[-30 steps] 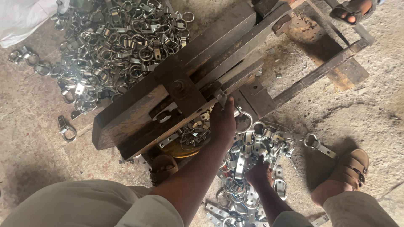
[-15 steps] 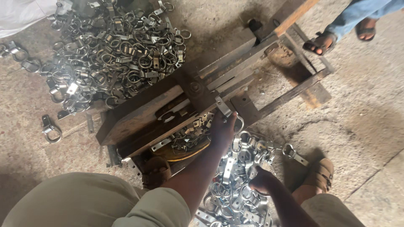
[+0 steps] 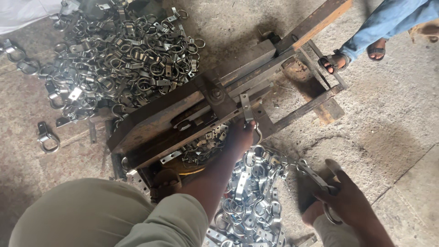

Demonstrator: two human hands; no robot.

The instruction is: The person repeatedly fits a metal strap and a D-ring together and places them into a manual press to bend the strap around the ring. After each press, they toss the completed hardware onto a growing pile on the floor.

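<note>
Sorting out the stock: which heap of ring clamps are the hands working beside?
The shiny heap at the bottom, between the left hand and right hand. The larger heap lies beyond the metal press, away from both.

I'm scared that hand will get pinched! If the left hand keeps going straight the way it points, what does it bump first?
The left hand points up toward the rusty metal press. Its fingers already touch a metal strap standing at the press's edge, so that comes first, then the press's frame. Depth is hard to judge.
</note>
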